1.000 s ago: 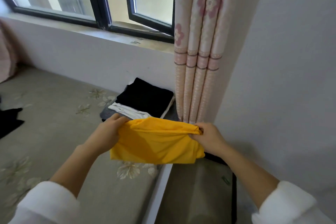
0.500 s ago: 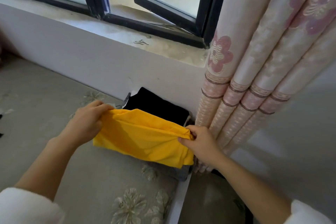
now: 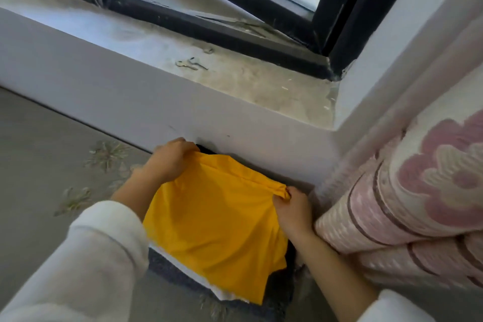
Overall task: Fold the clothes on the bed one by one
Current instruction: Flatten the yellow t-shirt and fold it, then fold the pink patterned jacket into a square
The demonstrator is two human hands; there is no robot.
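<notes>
A folded yellow garment [image 3: 217, 227] lies on top of a stack of folded clothes [image 3: 183, 273] in the bed's corner under the window wall. My left hand [image 3: 171, 159] grips its far left corner. My right hand [image 3: 291, 208] pinches its far right corner beside the curtain. Under the yellow cloth only a white edge, a dark grey layer and a sliver of black show; the other layers of the stack are hidden.
The grey floral bed [image 3: 52, 165] spreads to the left. A white wall with a dusty window sill [image 3: 235, 78], holding keys [image 3: 190, 64], rises behind the stack. A pink flowered curtain [image 3: 418, 191] hangs close on the right. The window frame [image 3: 339, 8] stands open above.
Both hands have carried the yellow garment forward and down from mid-air onto the stack in the corner. The view has moved in close over the stack.
</notes>
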